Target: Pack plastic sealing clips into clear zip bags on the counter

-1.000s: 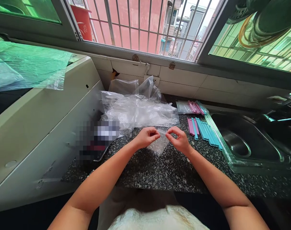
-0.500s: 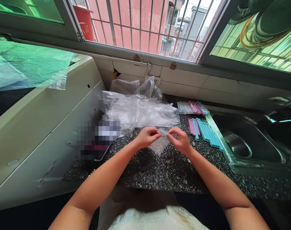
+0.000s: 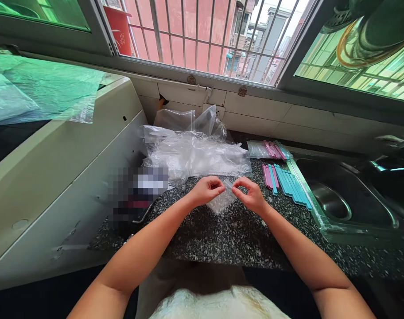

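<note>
Pinched at its top edge between left hand [image 3: 207, 189] and right hand [image 3: 251, 195], both closed on it with thumb and forefinger: a small clear bag [image 3: 222, 201], hanging at frame centre just above the speckled worktop [image 3: 222, 239]. Behind, toward upper centre, lay a heap of clear plastic bags [image 3: 195, 150]; to the right, near the sink [image 3: 341, 195], lay pink and blue sticks [image 3: 285, 179].

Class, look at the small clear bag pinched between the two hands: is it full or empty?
Empty. The bag hangs flat from the left hand and right hand, and the speckled counter shows straight through it.
</note>
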Demonstrator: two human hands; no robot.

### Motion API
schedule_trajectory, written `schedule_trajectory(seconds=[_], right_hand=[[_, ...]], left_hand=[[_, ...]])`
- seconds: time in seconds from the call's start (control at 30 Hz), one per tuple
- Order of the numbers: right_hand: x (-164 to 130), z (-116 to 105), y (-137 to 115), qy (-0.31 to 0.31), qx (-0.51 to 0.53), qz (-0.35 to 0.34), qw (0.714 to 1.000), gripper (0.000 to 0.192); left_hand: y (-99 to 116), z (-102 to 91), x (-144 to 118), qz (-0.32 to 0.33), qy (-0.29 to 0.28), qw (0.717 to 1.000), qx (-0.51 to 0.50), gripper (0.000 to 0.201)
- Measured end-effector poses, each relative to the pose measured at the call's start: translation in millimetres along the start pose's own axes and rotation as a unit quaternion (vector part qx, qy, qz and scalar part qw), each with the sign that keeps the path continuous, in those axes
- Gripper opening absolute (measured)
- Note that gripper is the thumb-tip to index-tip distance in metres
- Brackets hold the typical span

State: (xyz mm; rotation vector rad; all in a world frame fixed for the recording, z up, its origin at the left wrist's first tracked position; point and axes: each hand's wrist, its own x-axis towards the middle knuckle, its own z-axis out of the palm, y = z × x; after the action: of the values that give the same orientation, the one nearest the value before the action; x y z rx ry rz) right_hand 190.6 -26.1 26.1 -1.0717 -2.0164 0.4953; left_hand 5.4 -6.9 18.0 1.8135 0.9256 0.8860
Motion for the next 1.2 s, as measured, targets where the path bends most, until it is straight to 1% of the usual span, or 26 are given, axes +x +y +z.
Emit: schedule_trajectory(seconds=[0.2,0.43,0.67,0.77,0.83,0.87,0.9,0.93,1.0,1.03,1.1,1.13,1.2], right_hand=[[1,2,-1,0.006,-0.004,-0.01,1.0,0.015],[1,-1,0,-0.001,-0.001,-0.004,1.0,0.015],[1,1,0,-0.004,-0.005,0.007,1.0,0.013],[5,-7,7,0.001,-0.025,0.019,1.0,0.014],[9,-20,19,0.019,-0.083,0.057,0.995,0.016],[11,-29,26,0.034,-0.129,0.088,0.987,0.017],[12,-38,35,0.052,-0.183,0.124,0.974,0.018],[13,-47,43,0.059,-0.25,0.161,0.953,0.017],[13,-63,57,0.065,-0.383,0.238,0.89,0.019],[13,-69,62,0.049,-0.428,0.271,0.861,0.021],[12,-74,68,0.013,-0.483,0.313,0.818,0.026],[11,-74,70,-0.001,-0.501,0.323,0.803,0.028],[10,-71,71,-0.018,-0.529,0.328,0.782,0.031]], left_hand=[[0,4.4,-1,-0.007,-0.014,1.0,-0.014,0.015],[-3,4.6,-1,-0.01,-0.022,0.999,-0.022,0.016],[-4,4.8,-1,-0.022,-0.017,0.999,-0.022,0.018],[-2,2.3,0,-0.032,0.003,0.999,-0.042,0.02],[-2,-0.1,0,-0.037,0.022,0.997,-0.06,0.021],[-2,-1.3,1,-0.04,0.033,0.996,-0.067,0.021],[-2,-2.4,1,-0.044,0.044,0.995,-0.073,0.022],[-2,-3.4,1,-0.047,0.054,0.994,-0.078,0.022],[-3,-4.6,2,-0.051,0.071,0.992,-0.087,0.023],[-3,-5.0,2,-0.052,0.079,0.991,-0.091,0.023],[-3,-5.6,2,-0.055,0.091,0.99,-0.097,0.023],[-3,-6.0,2,-0.056,0.096,0.989,-0.099,0.023],[-3,-6.8,3,-0.059,0.101,0.988,-0.102,0.023]])
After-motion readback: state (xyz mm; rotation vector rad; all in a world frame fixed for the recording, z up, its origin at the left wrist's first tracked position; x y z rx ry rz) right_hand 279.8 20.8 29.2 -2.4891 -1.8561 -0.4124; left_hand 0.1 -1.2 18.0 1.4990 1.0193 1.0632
